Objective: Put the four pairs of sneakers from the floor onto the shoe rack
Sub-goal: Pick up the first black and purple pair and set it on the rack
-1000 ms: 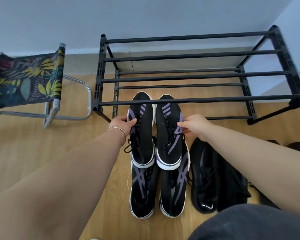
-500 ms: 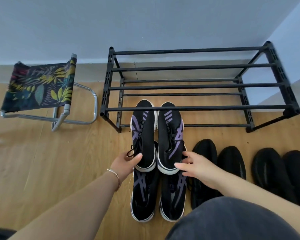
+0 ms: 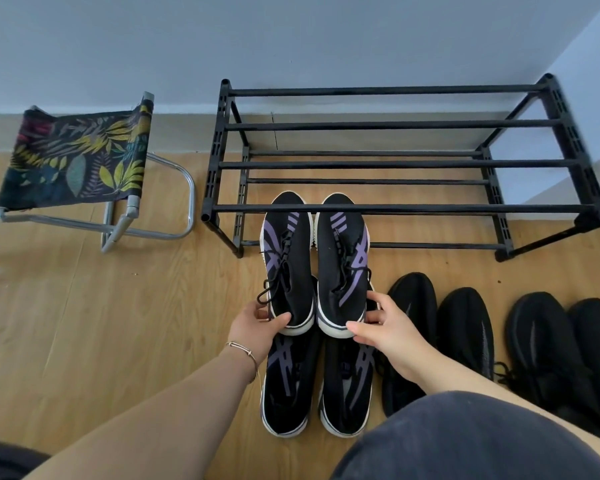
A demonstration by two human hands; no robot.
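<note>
A black shoe rack [image 3: 395, 208] stands against the wall with bare bars. One pair of black-and-purple sneakers points into its lower tier, toes under the front top bar. My left hand [image 3: 257, 327] grips the heel of the left sneaker [image 3: 288, 265]. My right hand [image 3: 388, 327] grips the heel of the right sneaker [image 3: 342, 265]. A second black-and-purple pair [image 3: 284, 386] lies on the floor just behind them, partly under my hands. Two all-black pairs sit on the floor to the right, the nearer pair [image 3: 468, 327] and the farther pair [image 3: 541, 341].
A folding stool [image 3: 77, 161] with a leaf-print fabric seat and metal legs stands left of the rack. The floor is light wood [image 3: 118, 323]. A wall corner closes in at the right of the rack. My dark-clothed knee [image 3: 465, 441] fills the bottom right.
My hands have slid back from the sneakers' middles to their heels. The view has pulled away from the rack, and the black pairs on the right now show fully.
</note>
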